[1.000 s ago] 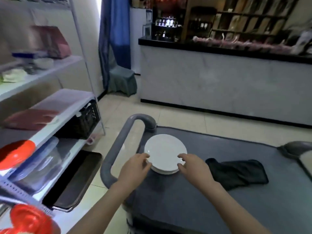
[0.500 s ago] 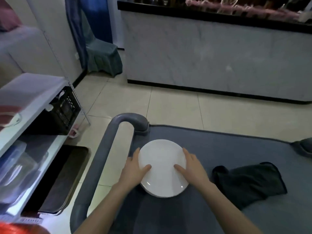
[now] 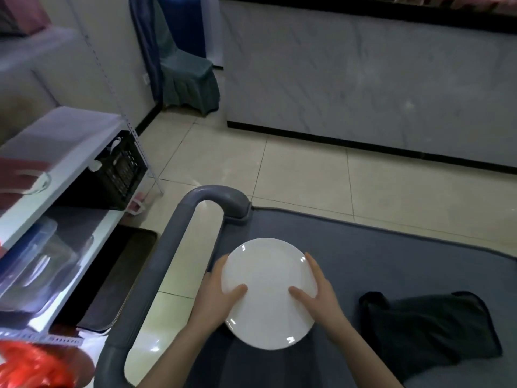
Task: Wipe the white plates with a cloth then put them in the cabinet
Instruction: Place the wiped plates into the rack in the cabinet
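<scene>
White plate: over the near-left part of the grey cart top, face up, held between both hands. Left hand on its left rim, right hand on its right rim. Each thumb lies flat on the upper face; the fingers wrap the edge and pass below, so the plate is pinched from both sides. Round item, no long axis; it looks level or nearly so. Dark cloth lies crumpled on the cart top to the plate's right, apart from it, its longer side running roughly left to right. The right hand is clearly the nearer one to it. Judgement: wiping needs that hand freed while the left carries the plate alone. Not resolved: whether the plate is lifted or resting on the cart, whether more plates sit beneath it, and how the fingers lie under it. Open shelving at left is blurred; I cannot pick out a cabinet. Red objects at the lower left are cut off.
</scene>
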Demonstrator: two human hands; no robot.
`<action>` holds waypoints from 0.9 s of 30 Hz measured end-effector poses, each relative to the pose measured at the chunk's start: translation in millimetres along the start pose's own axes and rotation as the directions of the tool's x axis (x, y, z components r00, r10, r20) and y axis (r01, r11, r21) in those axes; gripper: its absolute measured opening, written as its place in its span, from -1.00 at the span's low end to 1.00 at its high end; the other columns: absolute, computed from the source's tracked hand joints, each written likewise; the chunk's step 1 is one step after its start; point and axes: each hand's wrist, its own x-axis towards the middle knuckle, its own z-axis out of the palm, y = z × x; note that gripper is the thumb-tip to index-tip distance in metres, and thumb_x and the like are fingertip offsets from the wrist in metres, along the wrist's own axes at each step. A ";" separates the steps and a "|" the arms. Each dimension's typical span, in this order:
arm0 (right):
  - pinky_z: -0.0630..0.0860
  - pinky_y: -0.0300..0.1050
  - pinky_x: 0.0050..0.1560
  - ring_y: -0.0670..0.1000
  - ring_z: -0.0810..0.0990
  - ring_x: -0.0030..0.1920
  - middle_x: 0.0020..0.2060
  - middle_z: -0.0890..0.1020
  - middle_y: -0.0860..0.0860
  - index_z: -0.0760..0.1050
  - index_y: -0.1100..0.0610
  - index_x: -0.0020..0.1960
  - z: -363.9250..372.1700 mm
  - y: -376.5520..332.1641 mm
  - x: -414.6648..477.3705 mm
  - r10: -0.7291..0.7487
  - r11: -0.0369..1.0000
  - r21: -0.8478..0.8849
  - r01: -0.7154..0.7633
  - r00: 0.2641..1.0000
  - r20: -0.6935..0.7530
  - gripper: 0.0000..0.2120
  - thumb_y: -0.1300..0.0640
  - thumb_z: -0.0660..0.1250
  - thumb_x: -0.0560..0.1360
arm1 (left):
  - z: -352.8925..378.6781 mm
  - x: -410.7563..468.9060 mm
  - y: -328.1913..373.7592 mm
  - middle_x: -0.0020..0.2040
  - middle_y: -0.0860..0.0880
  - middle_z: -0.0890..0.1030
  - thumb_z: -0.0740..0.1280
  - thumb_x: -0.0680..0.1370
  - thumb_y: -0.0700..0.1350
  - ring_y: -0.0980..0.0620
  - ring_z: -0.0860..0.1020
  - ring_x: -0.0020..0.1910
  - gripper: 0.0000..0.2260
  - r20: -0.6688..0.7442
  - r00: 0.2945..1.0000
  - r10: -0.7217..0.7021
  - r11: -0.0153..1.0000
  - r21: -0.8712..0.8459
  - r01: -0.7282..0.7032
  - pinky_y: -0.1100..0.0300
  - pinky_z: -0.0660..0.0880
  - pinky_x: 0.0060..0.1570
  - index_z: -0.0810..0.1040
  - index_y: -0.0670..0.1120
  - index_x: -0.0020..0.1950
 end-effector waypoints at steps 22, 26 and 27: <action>0.41 0.02 0.31 0.01 0.40 0.32 0.36 0.39 -0.04 0.24 -0.13 0.52 118.0 -181.8 -148.0 -0.634 0.729 0.199 0.655 0.535 0.558 -0.30 0.06 0.45 0.46 | -138.9 -310.7 1.1 -0.01 0.36 0.60 0.50 0.28 0.10 0.28 0.60 -0.06 -0.49 -0.779 0.580 -0.239 0.939 -0.337 -0.066 0.25 0.55 -0.14 0.42 0.45 0.13; 0.33 -0.12 0.27 -0.07 0.38 0.30 0.31 0.41 -0.06 0.27 -0.04 0.52 209.8 -197.1 -233.2 -0.633 0.644 0.269 0.716 0.301 0.713 -0.28 0.05 0.43 0.41 | -154.6 -425.6 -46.4 -0.01 0.29 0.63 0.50 0.26 0.08 0.27 0.60 -0.05 -0.47 -0.865 0.323 -0.384 0.907 -0.420 -0.045 0.20 0.55 -0.11 0.43 0.38 0.17; 0.31 -0.13 0.26 -0.09 0.37 0.30 0.31 0.41 -0.09 0.27 -0.05 0.51 234.1 -198.9 -260.1 -0.627 0.622 0.295 0.725 0.236 0.742 -0.26 0.02 0.40 0.37 | -158.1 -456.8 -59.0 0.03 0.23 0.64 0.50 0.25 0.08 0.20 0.60 -0.01 -0.42 -0.873 0.256 -0.416 0.898 -0.439 -0.037 0.17 0.55 -0.09 0.43 0.31 0.23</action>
